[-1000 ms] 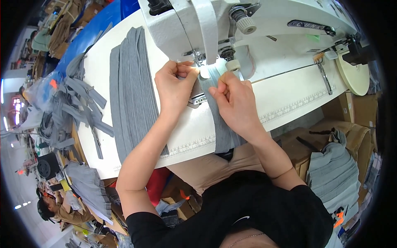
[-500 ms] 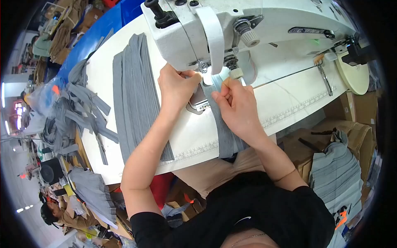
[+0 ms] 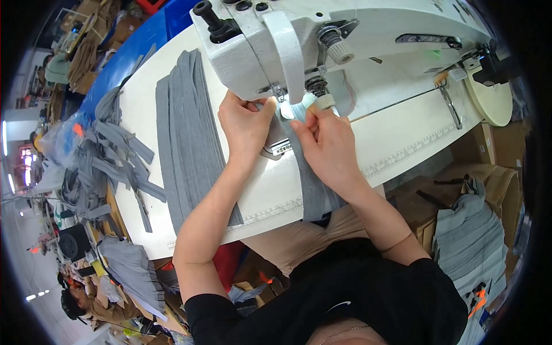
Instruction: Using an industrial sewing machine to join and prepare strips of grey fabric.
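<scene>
A white sewing machine (image 3: 237, 64) stands over the table, its needle area lit. Running from under the presser foot toward my lap is a grey fabric strip (image 3: 313, 192), which hangs over the table's front edge. My right hand (image 3: 329, 141) pinches this strip between thumb and fingers just right of the needle. Close on the needle's left side, my left hand (image 3: 246, 126) is closed, thumb against fingers; what lies between its fingertips is hidden. Below the fingertips shows a metal needle plate (image 3: 281, 148). A stack of grey fabric strips (image 3: 187, 123) lies left of my left forearm.
Metal tweezers or snips (image 3: 452, 106) lie at the right of the white table (image 3: 397, 135), which has a ruler marking along its front edge. Tangled grey strips (image 3: 92, 178) spill over the left side. Grey fabric pieces (image 3: 468, 241) rest by cardboard boxes at right. Someone sits at far lower left.
The whole view has shifted slightly. My right fingers have moved a little closer to the needle along the strip. My left hand stays beside the needle, still closed.
</scene>
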The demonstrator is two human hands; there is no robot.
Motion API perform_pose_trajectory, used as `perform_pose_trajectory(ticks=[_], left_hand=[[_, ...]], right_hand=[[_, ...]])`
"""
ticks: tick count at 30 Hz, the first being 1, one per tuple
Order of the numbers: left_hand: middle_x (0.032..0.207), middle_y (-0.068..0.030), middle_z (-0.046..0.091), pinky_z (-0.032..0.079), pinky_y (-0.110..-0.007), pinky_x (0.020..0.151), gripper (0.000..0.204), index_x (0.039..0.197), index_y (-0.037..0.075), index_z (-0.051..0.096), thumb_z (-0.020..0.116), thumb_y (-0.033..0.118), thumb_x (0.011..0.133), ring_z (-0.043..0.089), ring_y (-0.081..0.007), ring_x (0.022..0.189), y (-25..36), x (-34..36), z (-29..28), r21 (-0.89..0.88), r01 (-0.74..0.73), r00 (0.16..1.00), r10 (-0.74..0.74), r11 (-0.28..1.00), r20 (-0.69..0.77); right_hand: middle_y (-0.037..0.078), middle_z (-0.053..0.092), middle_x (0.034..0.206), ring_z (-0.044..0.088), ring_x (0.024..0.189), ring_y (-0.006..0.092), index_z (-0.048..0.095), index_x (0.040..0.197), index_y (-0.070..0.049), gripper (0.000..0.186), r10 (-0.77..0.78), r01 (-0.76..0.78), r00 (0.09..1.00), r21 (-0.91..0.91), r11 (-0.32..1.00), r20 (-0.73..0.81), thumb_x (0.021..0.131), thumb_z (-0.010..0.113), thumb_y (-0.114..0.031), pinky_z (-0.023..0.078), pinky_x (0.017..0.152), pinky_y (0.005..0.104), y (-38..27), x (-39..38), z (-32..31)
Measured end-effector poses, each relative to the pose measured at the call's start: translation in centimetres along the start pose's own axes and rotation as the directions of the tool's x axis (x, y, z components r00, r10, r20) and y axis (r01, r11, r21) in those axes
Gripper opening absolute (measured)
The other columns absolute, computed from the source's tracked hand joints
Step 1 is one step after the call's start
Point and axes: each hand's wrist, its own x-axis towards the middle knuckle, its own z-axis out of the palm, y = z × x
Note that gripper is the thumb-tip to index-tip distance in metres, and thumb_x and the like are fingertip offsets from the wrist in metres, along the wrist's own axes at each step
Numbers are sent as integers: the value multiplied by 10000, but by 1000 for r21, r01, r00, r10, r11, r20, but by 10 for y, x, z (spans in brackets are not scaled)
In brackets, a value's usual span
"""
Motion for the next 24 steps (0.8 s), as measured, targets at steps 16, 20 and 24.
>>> perform_pose_trajectory(ticks=[16, 20, 24], left_hand=[[612, -63, 530, 398, -352, 533, 389, 726, -4, 587, 810, 274, 884, 480, -159, 570, 15, -90, -17, 166, -49, 985, 20, 985, 172], [655, -70, 604, 453, -311, 567, 363, 768, -1, 639, 785, 292, 924, 540, -139, 587, 36, -129, -19, 321, -40, 915, -95, 946, 392], [831, -105, 741, 554, -280, 690, 280, 1080, 7, 631, 619, 286, 1053, 676, -144, 710, 36, -137, -29, -439, 435, 867, -234, 786, 440]], right_hand=[[31, 611, 710, 617, 694, 276, 550, 898, -96, 190, -193, 188, 978, -58, 980, -79, 906, 731, -151, 401, 670, 417, 10, -22, -18], [27, 584, 681, 583, 638, 247, 595, 925, -91, 204, -305, 302, 952, -61, 951, -37, 878, 782, -157, 424, 608, 386, 21, -80, -52], [8, 569, 641, 566, 575, 204, 627, 955, -80, 250, -365, 366, 930, -50, 929, 38, 853, 828, -190, 423, 531, 349, 46, -135, -73]])
